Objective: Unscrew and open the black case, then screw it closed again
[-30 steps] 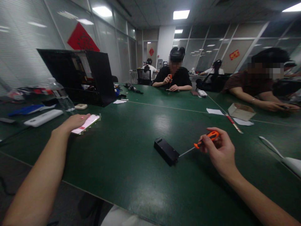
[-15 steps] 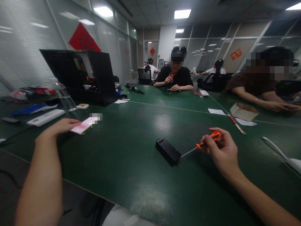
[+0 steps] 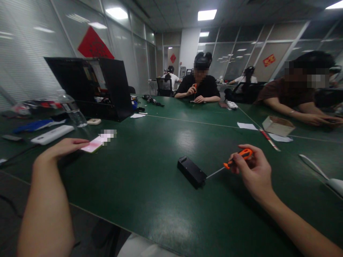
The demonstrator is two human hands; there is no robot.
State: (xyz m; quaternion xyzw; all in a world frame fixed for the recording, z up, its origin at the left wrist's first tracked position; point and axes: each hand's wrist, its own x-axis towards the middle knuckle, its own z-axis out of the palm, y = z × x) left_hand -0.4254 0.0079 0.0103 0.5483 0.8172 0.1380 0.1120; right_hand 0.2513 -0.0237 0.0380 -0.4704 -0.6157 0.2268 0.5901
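- Right hand [image 3: 254,175] pinches the orange screwdriver [image 3: 238,157], its tip at the black box [image 3: 191,172] (mid-table, lid on).
- Left hand [image 3: 63,148], well left of that box, lies flat, fingers on a phone [image 3: 92,145].
- Judged: box unopened.

The broad dark-green table top [image 3: 150,185] looks smooth with a dull sheen, mirroring the ceiling lights. The small black rectangular box [image 3: 191,172] at its centre appears matt plastic. At three o'clock of it, the screwdriver [image 3: 233,162] has a glossy orange plastic handle and a thin bare-metal shaft. At nine o'clock, the pink-white phone [image 3: 93,145] is glossy.
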